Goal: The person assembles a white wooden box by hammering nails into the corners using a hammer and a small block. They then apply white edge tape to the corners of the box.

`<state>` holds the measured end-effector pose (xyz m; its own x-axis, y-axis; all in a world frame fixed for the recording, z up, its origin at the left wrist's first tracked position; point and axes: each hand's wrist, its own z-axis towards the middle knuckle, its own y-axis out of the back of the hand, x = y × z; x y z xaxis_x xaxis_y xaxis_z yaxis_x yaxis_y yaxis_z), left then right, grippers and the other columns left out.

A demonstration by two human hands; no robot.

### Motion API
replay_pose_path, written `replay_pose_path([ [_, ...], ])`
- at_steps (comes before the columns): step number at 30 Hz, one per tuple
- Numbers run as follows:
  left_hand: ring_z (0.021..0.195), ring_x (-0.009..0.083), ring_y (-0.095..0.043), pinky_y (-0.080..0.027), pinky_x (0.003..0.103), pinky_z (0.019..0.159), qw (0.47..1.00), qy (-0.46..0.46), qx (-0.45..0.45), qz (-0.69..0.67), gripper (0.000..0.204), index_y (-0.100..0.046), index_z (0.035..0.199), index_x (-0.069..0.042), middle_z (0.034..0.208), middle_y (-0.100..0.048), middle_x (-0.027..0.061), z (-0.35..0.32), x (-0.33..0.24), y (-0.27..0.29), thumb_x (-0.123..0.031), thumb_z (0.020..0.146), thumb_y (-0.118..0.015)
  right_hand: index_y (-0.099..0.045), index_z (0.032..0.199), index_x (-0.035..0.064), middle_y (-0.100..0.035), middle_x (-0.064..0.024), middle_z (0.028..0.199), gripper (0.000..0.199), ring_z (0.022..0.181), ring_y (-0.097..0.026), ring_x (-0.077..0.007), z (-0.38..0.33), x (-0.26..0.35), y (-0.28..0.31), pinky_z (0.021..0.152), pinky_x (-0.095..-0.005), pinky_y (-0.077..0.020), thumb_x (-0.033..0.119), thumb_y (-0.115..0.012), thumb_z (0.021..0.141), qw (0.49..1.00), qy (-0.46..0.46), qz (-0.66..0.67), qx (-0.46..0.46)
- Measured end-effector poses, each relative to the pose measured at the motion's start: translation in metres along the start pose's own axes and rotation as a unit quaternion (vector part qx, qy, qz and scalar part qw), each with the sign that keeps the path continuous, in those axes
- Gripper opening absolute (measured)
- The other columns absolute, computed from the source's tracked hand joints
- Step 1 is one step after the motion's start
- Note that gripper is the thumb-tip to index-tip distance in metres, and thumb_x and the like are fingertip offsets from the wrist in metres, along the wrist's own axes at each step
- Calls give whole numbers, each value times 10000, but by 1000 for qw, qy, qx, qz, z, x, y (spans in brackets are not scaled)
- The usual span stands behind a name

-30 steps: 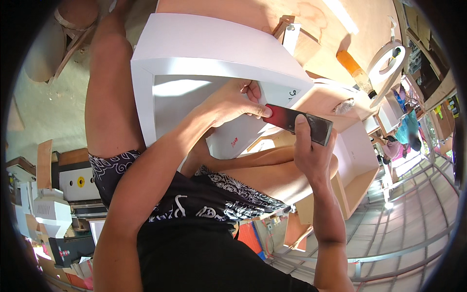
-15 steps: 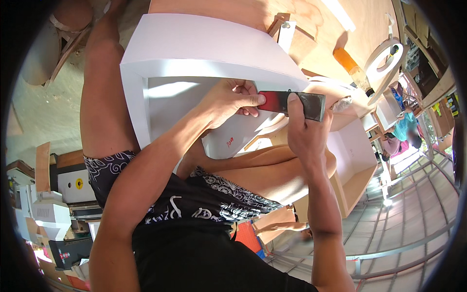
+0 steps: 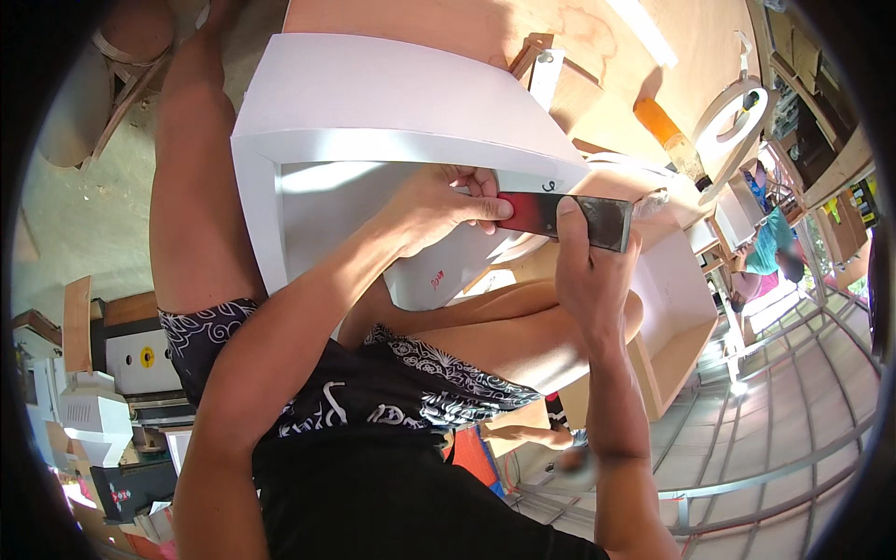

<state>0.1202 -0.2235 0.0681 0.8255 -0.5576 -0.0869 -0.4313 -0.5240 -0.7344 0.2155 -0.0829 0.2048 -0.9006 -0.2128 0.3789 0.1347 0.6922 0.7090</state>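
Two hands share one flat black-and-red bar [image 3: 534,213], which lies nearly level just right of the frame's centre, over the opening of a white box frame [image 3: 254,177]. The left hand [image 3: 462,203] has its grip closed on the red end, thumb pressed on the face and fingers curled; the right hand [image 3: 593,266] grasps the dark end, thumb on top and fingers behind. Holding both ends probably keeps the bar from twisting, and the thumbs seem placed to steady its face. Whether the bar touches the box edge, I cannot tell. The folded leg [image 3: 504,322] at the centre lies close beside the box, perhaps so the work sits within easy reach.

A plywood tabletop [image 3: 429,21] spans the upper part, sunlit and stained. Toward the upper right an orange bottle [image 3: 661,123] lies on its side near a white ring-shaped roll [image 3: 713,135], both apparently set aside within reach. A second open box [image 3: 679,275], white inside with pale wood edges, sits at centre right. Concrete floor [image 3: 121,210] shows at upper left, ribbed roofing [image 3: 793,401] at lower right, and a co-worker in teal [image 3: 773,238] at the far right.
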Motion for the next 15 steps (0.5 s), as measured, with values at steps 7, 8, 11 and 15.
replay_pose_path([
  [7, 744, 159, -691, -514, 295, 695, 999, -29, 6, -36, 196, -685, 837, -45, 822, -658, 52, 7, 3, 1, -70, 891, -872, -686, 813, -44, -679, -158, 646, 237, 549, -685, -256, -3, 4, -5, 546, -391, -511, 89, -668, 1009, 999, -6, 6, -37],
  [8, 747, 165, -678, -523, 309, 711, 999, -29, 5, -30, 180, -693, 846, -40, 844, -662, 61, 10, 5, 3, -67, 895, -864, -684, 807, -45, -679, -164, 643, 244, 554, -695, -273, -3, 3, -6, 546, -397, -514, 91, -668, 1009, 998, 11, 6, -56],
  [11, 775, 179, -653, -538, 348, 789, 999, -30, 3, 12, 149, -712, 899, -46, 907, -672, 75, 8, 8, 4, -79, 898, -857, -684, 819, -50, -679, -164, 645, 249, 574, -706, -302, 6, 4, -5, 552, -410, -525, 107, -668, 1012, 1000, 12, -16, -20],
  [15, 990, 211, -675, -532, 357, 932, 987, -97, -39, 122, 400, -699, 1191, -16, 1069, -694, 90, 0, -7, 4, -139, 869, -901, -672, 836, -39, -677, -167, 680, 231, 563, -674, -296, -17, 4, 5, 555, -425, -510, 112, -667, 1010, 997, 37, 36, -52],
])
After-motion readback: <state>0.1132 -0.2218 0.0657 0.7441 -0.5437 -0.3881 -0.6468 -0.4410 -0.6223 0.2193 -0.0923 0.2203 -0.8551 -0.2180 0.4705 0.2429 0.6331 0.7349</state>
